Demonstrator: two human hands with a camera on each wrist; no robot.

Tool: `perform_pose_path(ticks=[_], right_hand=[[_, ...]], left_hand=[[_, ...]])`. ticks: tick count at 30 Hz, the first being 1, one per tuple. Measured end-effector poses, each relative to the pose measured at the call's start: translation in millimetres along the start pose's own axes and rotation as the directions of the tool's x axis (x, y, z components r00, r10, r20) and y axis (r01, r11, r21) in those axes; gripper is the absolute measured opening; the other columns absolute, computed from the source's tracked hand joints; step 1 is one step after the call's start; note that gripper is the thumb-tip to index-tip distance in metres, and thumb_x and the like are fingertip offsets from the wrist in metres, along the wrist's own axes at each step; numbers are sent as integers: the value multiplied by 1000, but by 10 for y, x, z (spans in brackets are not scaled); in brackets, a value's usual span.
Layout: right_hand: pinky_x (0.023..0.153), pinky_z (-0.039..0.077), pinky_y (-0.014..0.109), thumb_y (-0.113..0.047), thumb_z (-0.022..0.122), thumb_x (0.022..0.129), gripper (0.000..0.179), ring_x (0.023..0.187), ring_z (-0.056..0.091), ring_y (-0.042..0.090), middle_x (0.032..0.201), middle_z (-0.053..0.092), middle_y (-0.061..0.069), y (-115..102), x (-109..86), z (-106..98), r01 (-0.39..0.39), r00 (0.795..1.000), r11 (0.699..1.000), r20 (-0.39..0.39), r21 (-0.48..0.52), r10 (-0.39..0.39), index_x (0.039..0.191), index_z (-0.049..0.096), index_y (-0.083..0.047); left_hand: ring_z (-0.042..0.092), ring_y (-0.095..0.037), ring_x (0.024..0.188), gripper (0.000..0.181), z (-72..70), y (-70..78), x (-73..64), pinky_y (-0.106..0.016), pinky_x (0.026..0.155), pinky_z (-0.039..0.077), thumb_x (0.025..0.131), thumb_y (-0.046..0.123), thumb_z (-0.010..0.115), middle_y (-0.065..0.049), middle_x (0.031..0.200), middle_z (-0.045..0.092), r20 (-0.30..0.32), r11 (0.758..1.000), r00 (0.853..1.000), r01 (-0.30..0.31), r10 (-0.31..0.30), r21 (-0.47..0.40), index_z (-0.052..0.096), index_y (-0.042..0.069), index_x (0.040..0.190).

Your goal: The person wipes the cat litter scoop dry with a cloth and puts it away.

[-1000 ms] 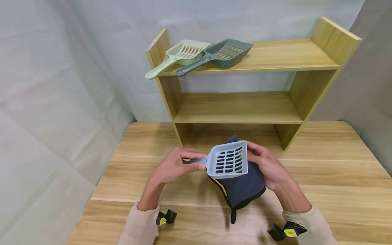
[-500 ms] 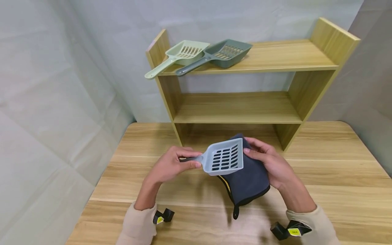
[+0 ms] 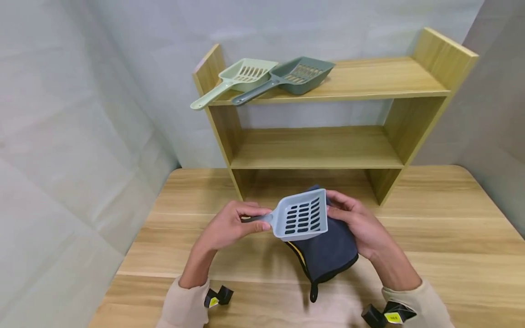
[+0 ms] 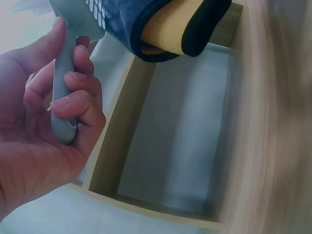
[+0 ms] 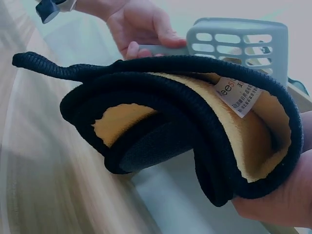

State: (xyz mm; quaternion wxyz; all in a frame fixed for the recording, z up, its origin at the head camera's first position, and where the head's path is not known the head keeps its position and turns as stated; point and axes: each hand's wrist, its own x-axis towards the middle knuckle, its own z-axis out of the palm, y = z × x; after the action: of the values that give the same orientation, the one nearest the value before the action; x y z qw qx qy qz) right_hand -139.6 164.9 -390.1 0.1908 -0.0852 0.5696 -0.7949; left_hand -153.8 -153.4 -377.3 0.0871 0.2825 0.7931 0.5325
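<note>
My left hand (image 3: 235, 223) grips the handle of a light blue-grey slotted litter scoop (image 3: 301, 216), its basin pointing right above the table. In the left wrist view, the fingers curl round the scoop's handle (image 4: 63, 97). My right hand (image 3: 362, 223) holds a folded cloth (image 3: 332, 253), dark blue outside and yellow inside, with black edging and a hanging loop. The cloth lies behind and below the scoop's basin, and the right thumb is at the basin's far edge. In the right wrist view, a white label (image 5: 239, 95) shows within the cloth's folds (image 5: 195, 107).
A wooden shelf unit (image 3: 317, 159) stands at the back of the wooden table (image 3: 164, 255). On its top board lie a pale green scoop (image 3: 246, 73) and a dark grey-green scoop (image 3: 301, 75), side by side at the left, handles jutting past the front edge.
The cloth has shifted right, then back left and down a little, in my right hand. The blue-grey scoop has moved slightly left, still in my left hand. The head view has tilted slightly.
</note>
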Motion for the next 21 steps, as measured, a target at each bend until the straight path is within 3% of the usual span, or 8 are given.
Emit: perform_pose_path(ticks=[9,21], right_hand=[[87,61,26,-3,54,108,33,102,74,11,113,75,-2,38,18,62,15,1000,998,27,-56,-13,132,66,-22],[86,64,29,-6,58,109,33,102,77,13,119,73,-1,-107,-31,6,-8,1000,1000,9,26,8,133,70,-26]], left_hand=[[68,-10,90,34,21,20,-11,-24,75,55,91,2,82,-14,105,80,18,999,1000,-21,22,-27,78,-1,125],[67,-13,90,32,-58,11,-27,-24,73,53,93,3,81,-13,107,79,10,1000,1000,-1,1,2,79,0,125]])
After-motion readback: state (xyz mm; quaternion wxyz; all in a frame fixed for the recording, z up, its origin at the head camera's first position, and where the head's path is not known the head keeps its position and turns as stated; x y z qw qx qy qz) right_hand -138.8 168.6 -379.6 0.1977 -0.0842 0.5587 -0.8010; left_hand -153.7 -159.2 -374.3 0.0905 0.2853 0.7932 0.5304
